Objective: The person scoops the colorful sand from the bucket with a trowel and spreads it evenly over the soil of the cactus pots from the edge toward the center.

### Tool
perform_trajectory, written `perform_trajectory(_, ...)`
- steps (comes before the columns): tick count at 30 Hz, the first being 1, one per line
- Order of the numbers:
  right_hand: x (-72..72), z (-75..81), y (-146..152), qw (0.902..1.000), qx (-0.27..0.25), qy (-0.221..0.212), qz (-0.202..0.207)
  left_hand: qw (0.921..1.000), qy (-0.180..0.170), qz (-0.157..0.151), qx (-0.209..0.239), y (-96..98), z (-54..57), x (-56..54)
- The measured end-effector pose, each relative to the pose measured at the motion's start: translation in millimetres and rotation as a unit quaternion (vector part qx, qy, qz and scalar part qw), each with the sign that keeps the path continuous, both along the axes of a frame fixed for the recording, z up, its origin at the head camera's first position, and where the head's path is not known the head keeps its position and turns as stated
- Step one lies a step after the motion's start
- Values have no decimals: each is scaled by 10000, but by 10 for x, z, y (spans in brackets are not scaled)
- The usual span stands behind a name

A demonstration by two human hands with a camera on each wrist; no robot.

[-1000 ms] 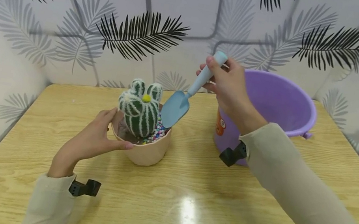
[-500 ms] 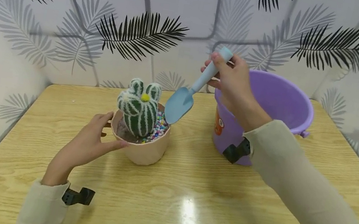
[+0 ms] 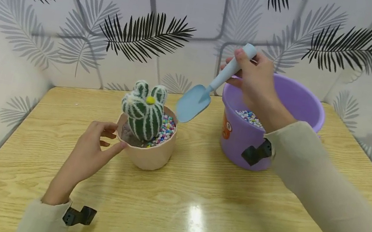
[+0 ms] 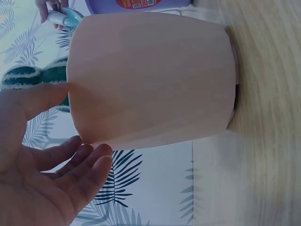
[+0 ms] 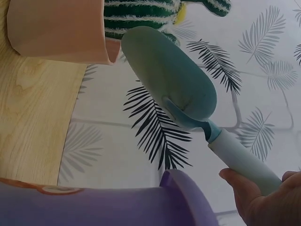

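The left forearm, cut off at the bottom of the head view, slants up to the left hand [image 3: 92, 149]; its thumb is set apart from loosely bent fingers, the tips at the rim of a peach pot [image 3: 148, 159] on the table [image 3: 153, 218]; in the pot stands a green-and-white cactus [image 3: 146, 119], its base partly hidden by the rim, with small coloured beads [image 3: 168, 129] at its right; near the pot's right rim hangs the blade of a blue trowel [image 3: 219, 79], slanting down leftward, and whether it touches the rim I cannot tell; the right hand [image 3: 258, 77] pinches the handle between thumb and fingers, some fingertips hidden behind it; that wrist crosses a purple bucket [image 3: 238, 137], covering part of the coloured pellets [image 3: 250, 118] inside.
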State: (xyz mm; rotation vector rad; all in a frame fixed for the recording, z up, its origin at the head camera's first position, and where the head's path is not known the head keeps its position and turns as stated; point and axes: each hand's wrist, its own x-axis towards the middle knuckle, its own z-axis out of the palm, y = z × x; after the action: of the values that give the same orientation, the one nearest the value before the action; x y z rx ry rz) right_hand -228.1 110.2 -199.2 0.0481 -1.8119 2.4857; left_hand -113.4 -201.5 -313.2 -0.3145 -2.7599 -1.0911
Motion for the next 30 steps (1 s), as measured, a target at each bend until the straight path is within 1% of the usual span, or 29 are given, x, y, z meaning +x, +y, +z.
perform_trajectory(4,15,39,81,9999,-117,-95,-41,9995,252,113,125,32,-29,41)
perform_trajectory(10,17,111,202,9996,-281,-38,-78,9980,559,198,202,111,-59,115)
perform_trajectory(15,7,177,312,9989,-449,-8,-150,9963,751,319,263,187,-27,191)
perform_trajectory(20,-10,208,425,9984,-516,-3,-239,9958,746,352,389,280,27,283)
perform_trajectory(25,-13,215,525,9978,-561,-29,-340,9952,783,238,537,375,63,349)
perform_trajectory(30,-23,236,638,9970,-633,-37,-434,9944,744,-70,742,482,101,389)
